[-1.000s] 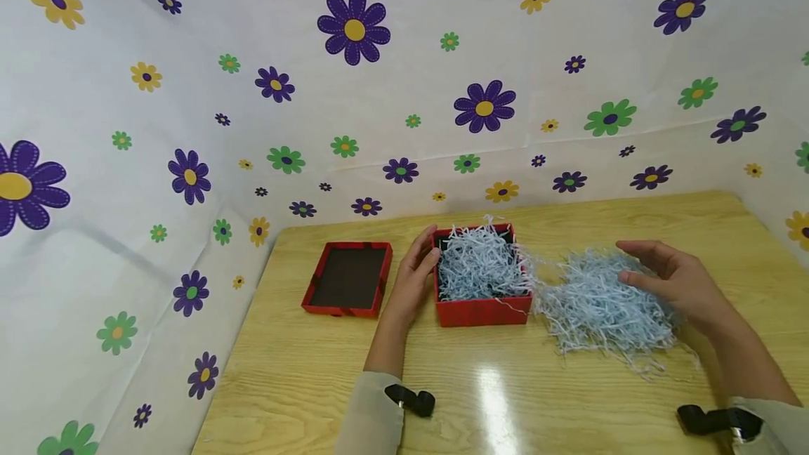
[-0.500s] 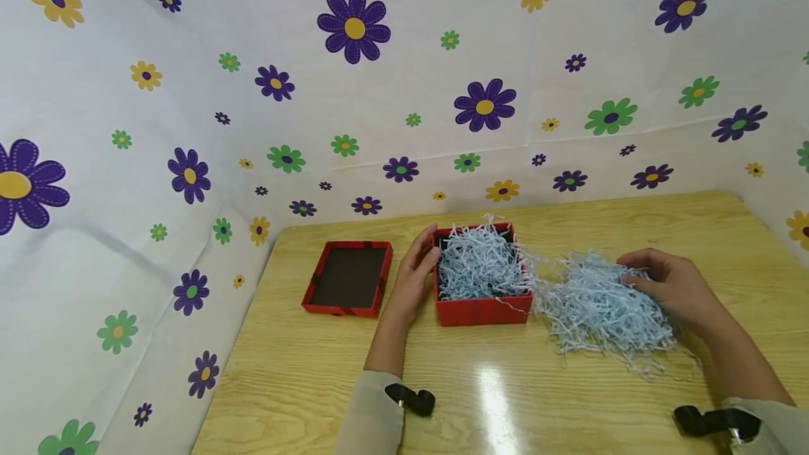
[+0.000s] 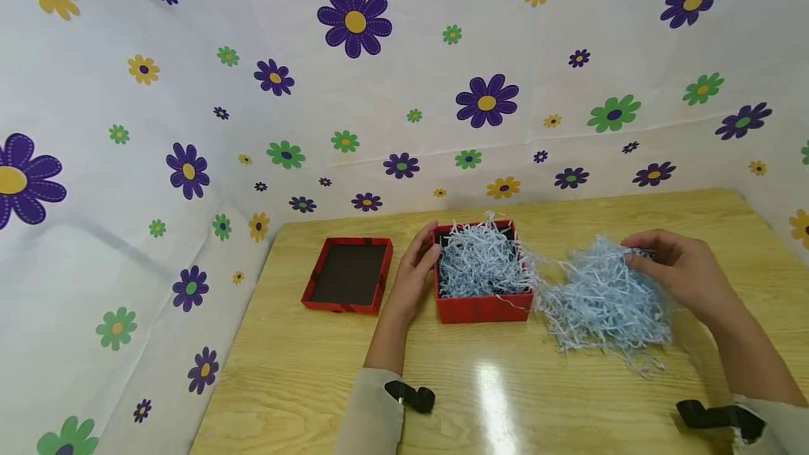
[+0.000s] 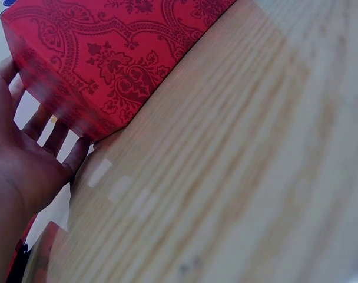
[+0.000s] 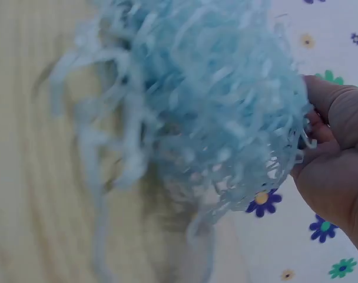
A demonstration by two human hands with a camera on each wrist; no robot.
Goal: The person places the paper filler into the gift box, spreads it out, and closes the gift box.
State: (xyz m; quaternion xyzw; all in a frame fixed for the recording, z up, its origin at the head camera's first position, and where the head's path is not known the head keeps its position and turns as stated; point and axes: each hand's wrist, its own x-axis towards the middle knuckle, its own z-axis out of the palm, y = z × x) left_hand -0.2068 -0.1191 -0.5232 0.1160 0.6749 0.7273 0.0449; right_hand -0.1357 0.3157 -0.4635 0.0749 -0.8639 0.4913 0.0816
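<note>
Pale blue shredded paper fills a red box (image 3: 484, 309), some strands sticking out over its rim. My left hand (image 3: 415, 276) rests against the box's left side, and in the left wrist view its fairly straight fingers (image 4: 77, 156) touch the patterned red wall. To the right of the box is a loose heap of the same shredded paper (image 3: 607, 304). My right hand (image 3: 685, 272) pinches the heap's upper right part and lifts it a little. In the right wrist view the tuft hangs from the hand, hiding most of the fingertips.
A red lid (image 3: 347, 276) with a dark inside lies to the left of the box on the wooden table (image 3: 303, 378). Stray strands link the heap with the box's right edge. A flower-printed cloth (image 3: 404, 76) stands behind the table and at its sides.
My right hand has come down onto the heap, closed its fingers on the shredded paper and raised its top slightly. My left hand stays against the box.
</note>
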